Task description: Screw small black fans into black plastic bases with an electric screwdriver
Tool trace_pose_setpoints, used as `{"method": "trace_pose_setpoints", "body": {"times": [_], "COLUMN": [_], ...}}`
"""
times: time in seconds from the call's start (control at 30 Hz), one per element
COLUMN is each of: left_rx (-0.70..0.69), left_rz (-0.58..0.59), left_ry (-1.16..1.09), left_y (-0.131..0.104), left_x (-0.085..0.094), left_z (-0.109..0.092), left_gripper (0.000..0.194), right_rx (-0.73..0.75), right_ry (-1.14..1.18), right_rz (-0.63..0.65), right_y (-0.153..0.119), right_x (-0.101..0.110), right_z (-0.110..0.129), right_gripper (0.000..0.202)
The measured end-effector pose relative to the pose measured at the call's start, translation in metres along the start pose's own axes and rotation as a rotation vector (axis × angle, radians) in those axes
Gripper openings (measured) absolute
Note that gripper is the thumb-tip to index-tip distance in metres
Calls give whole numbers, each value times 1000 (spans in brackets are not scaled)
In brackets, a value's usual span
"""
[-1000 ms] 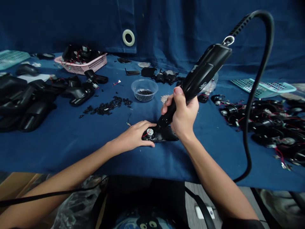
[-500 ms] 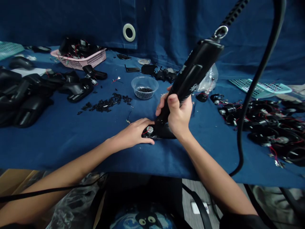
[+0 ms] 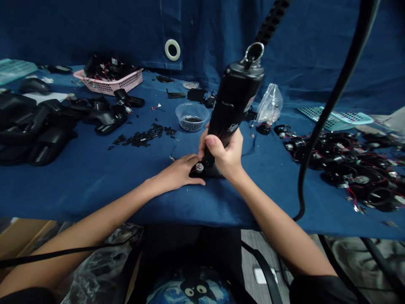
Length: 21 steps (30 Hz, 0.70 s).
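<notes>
My right hand is wrapped round a black electric screwdriver, thumb towards me. The tool leans up and to the right, and its lower end meets a black plastic housing lying on the blue cloth. What the tip touches is hidden. At the left end of that housing, my left hand grips it between thumb and fingers. A round silvery part with a red wire shows inside the housing, close to the left fingers.
Behind the hands stands a clear tub of small dark pieces, with loose black bits left of it. Black housings pile up at left, near a pink basket. Wired black parts crowd the right, beyond a hanging cable.
The screwdriver has swung to a more upright angle, and its lower end has shifted left along the housing, nearer the silvery part. My left hand keeps its hold on the housing.
</notes>
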<state>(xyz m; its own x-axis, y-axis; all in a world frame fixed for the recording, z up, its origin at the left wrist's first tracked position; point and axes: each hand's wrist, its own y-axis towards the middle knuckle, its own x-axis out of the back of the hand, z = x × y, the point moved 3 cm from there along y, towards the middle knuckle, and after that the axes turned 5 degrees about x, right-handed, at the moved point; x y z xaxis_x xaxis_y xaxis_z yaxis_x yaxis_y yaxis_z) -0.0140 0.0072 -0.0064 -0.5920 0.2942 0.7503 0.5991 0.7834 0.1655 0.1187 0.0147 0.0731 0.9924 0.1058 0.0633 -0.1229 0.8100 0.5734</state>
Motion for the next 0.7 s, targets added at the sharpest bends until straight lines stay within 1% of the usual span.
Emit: {"method": "trace_pose_setpoints", "body": {"times": [0.1, 0.23, 0.4, 0.57, 0.7], "left_rx": [12, 24, 28, 62, 65], "left_rz": [4, 12, 11, 22, 18], "left_ry": [-10, -11, -18, 4, 14], "left_y": [0, 1, 2, 3, 4], "left_x": [0, 1, 4, 4, 4], "left_z": [0, -4, -7, -8, -7], "left_gripper": [66, 65, 63, 62, 62], "right_rx": [64, 73, 71, 40, 49], "right_ry": [18, 55, 68, 92, 139], "right_rz": [-17, -27, -43, -60, -70], "right_y": [0, 0, -1, 0, 1], "right_x": [-2, -4, -3, -1, 0], "right_z": [2, 3, -1, -5, -4], "right_gripper": [40, 34, 35, 39, 35]}}
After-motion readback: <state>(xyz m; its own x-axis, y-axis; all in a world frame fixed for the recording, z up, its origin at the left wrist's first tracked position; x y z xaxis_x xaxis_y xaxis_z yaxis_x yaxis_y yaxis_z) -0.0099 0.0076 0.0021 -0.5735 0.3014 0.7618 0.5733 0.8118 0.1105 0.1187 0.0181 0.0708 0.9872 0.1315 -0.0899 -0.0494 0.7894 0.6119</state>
